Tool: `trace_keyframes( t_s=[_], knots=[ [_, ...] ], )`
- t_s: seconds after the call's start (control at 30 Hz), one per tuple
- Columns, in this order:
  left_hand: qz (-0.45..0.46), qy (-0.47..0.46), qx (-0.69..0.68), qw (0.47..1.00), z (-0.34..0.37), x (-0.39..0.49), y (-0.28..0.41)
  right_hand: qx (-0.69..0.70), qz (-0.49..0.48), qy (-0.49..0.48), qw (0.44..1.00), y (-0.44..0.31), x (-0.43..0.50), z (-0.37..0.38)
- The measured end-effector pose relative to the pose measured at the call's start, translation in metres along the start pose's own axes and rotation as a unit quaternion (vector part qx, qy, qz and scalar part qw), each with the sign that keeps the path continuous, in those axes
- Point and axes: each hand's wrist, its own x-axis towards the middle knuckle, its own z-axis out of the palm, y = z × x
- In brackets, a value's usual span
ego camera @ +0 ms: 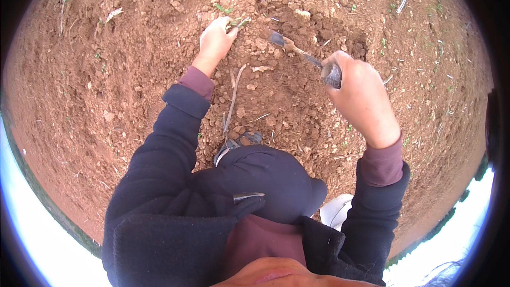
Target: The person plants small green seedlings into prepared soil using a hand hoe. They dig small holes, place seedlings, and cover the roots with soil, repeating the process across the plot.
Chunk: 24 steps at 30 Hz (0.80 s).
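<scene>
My left hand (pixel 215 42) pinches a small green plant (pixel 240 22) between thumb and fingers, low over the brown soil (pixel 159 67). My right hand (pixel 360 93) is closed around the dark handle (pixel 332 75) of a hand digging tool. Its narrow metal shank runs up and to the left, ending in a small soil-smeared blade (pixel 277 39). That blade lies to the right of my left hand, a short distance from the plant. Darker, loosened soil (pixel 322 28) spreads just beyond the tool. Fingers hide part of the plant and the rest of the handle.
A dry forked stalk (pixel 234 99) lies between my left hand and my shoe (pixel 249 138). Small green seedlings (pixel 223 8), stones and dry straw dot the ground. Something white (pixel 336 210) is beside my right forearm. A pale stone (pixel 303 13) sits near the loosened soil.
</scene>
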Motion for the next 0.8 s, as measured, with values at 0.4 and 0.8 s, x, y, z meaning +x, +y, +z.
trace_keyframes(
  t_s=[0.4, 0.8],
  knots=[
    [0.030, -0.083, -0.045, 0.995, 0.000, 0.017, -0.008, -0.127, -0.043, -0.102, 0.986, -0.038, 0.105, -0.010],
    [0.120, -0.074, -0.036, 0.989, 0.013, 0.022, -0.017, 0.001, -0.001, -0.063, 0.998, 0.001, 0.068, 0.049]
  ],
)
